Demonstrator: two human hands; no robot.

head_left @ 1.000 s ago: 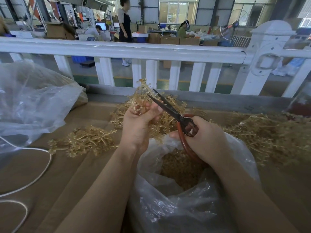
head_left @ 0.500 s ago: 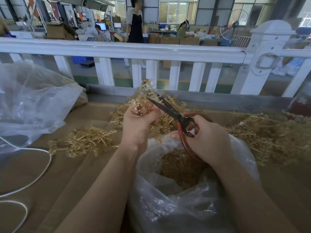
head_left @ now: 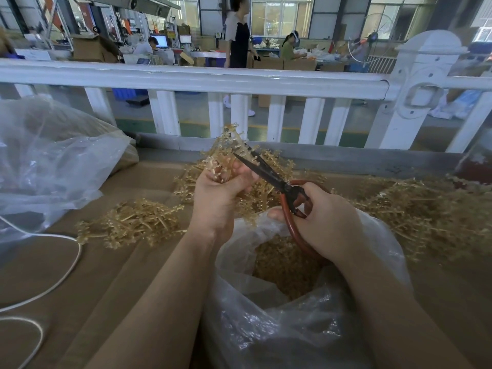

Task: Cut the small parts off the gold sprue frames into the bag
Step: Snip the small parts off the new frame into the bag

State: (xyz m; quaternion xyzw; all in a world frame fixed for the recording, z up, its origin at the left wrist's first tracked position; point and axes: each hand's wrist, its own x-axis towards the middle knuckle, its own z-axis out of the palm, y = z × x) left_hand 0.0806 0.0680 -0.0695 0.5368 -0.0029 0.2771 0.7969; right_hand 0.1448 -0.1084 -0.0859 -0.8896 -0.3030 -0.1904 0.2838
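My left hand grips a gold sprue frame upright above the table's middle. My right hand holds red-handled scissors, whose dark blades point up and left with their tips parted at the frame's branches. Below both hands stands a clear plastic bag, its mouth wide, with a heap of small gold parts inside.
Loose gold sprue frames lie in piles at the left, behind my hands and at the right on the brown cardboard table. A large clear bag sits far left, a white cable beside it. A white railing runs behind.
The scissor blades have slid slightly up into the frame's branches, and my left hand has turned the frame a little. A person behind the railing has walked to the right.
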